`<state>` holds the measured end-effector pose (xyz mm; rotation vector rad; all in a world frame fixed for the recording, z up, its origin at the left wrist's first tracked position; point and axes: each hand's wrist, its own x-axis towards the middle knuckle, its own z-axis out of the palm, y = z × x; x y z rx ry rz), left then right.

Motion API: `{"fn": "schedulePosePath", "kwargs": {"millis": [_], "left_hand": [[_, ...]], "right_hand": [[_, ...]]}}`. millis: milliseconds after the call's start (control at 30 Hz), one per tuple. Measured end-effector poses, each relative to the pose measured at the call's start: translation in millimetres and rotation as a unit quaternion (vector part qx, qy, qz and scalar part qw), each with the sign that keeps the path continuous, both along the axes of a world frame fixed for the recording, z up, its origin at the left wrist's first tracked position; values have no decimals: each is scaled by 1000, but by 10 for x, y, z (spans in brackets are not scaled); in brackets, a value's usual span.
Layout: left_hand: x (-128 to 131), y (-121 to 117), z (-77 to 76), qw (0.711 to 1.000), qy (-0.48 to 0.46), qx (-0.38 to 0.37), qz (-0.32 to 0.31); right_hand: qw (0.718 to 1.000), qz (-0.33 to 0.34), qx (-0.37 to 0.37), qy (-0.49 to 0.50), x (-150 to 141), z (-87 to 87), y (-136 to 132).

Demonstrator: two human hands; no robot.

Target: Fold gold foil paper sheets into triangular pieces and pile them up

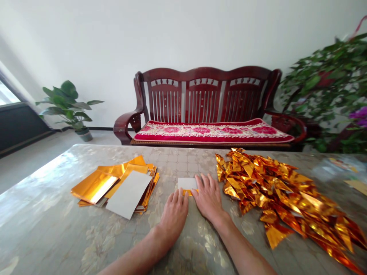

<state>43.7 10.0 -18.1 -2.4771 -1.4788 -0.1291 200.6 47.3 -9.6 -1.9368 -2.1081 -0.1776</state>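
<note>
A small sheet of foil paper (187, 183) lies on the table in front of me, its grey-white side up. A narrow gold strip is folded over along its near edge. My left hand (175, 210) is at the near left corner, fingers close together and bent down onto the folded strip, thumb beside them. My right hand (208, 195) rests on the right part of the sheet, fingers spread and stretched forward, thumb on the strip's right end. Left of my hands lies a stack of gold foil sheets (96, 185), with one pale-side-up sheet (129, 194) on top.
A heap of folded gold foil pieces (266, 183) spreads over the right of the table (94, 244). Clear plastic (338, 168) lies at the far right. Beyond stand a wooden bench (203, 99) with a red floral cushion (212, 131), a potted plant (69, 103) and leafy greenery (323, 88).
</note>
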Motion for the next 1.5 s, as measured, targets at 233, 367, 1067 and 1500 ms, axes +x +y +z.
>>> {"fn": "schedulePosePath", "kwargs": {"millis": [233,367,1067,1500], "left_hand": [[-50,-30,0,999,3,4,37],[-59,-25,3,999,7,8,35],[-200,285,307,989,-101,-81,77],[-249,424,202,923,-360,-134,-28]], "right_hand": [[1000,-2,3,-16,119,-3,-10],[1000,-1,20,-16,186,-26,-1],[973,212,5,89,113,256,-251],[933,349,10,89,-180,233,-353]]}}
